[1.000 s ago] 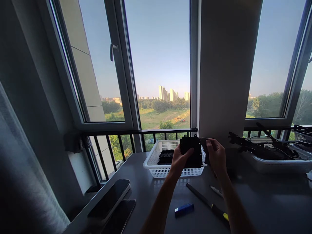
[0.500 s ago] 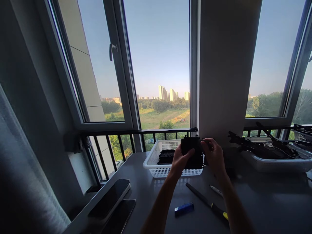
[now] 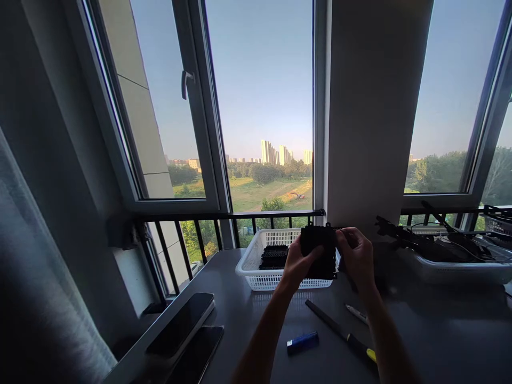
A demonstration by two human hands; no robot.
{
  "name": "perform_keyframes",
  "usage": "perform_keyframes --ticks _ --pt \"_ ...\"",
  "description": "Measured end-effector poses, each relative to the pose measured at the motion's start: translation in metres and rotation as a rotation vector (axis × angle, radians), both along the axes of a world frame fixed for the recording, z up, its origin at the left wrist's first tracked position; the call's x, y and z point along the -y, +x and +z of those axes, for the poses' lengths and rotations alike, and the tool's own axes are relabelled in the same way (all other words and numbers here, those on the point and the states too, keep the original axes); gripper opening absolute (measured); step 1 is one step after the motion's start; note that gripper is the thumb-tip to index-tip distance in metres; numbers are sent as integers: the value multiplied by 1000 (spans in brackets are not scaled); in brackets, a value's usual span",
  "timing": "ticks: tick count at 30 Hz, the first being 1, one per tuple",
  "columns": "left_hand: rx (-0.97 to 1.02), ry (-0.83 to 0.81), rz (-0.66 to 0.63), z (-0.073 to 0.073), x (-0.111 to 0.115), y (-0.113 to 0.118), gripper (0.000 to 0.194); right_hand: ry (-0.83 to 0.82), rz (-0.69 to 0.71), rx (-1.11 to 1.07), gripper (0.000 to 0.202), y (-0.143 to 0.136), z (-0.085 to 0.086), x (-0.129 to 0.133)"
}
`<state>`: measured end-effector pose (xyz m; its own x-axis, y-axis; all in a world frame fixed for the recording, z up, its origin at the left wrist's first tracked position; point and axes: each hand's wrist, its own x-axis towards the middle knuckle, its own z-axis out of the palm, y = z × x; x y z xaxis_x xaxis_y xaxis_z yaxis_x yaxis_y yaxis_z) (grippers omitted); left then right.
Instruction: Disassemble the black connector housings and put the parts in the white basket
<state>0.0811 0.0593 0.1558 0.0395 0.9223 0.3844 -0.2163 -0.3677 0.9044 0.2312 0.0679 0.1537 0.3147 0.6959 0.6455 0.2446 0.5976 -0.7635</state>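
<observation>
Black plate [image 3: 326, 264] is clamped in my left hand [image 3: 299, 262], over the near right corner of the basket [image 3: 260, 279]; right hand [image 3: 357, 253] at plate's edge, can't tell if gripping; looks unfinished, plate not set down; dark parts [image 3: 274, 257] lie in basket.

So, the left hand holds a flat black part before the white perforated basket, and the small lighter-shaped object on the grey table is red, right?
Not quite: the head view shows the small lighter-shaped object on the grey table is blue. The left hand does hold a flat black part before the white perforated basket.
</observation>
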Motion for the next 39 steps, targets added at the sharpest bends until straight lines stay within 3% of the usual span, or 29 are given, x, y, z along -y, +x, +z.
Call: perform_keyframes --ticks 11,17,21,30,39 --pt "-9 7 -53 2 2 -3 49 -35 14 22 30 2 3 6" --pt "174 -48 32 5 1 -8 55 -98 146 162 26 -8 3 11" --pt "242 -73 76 8 -1 -18 60 -120 160 315 22 -15 5 19" --pt "274 -100 33 13 1 -20 52 -207 307 436 17 -5 11 29" --pt "333 -148 53 13 0 -20 55 -67 123 359 20 -18 14 30"
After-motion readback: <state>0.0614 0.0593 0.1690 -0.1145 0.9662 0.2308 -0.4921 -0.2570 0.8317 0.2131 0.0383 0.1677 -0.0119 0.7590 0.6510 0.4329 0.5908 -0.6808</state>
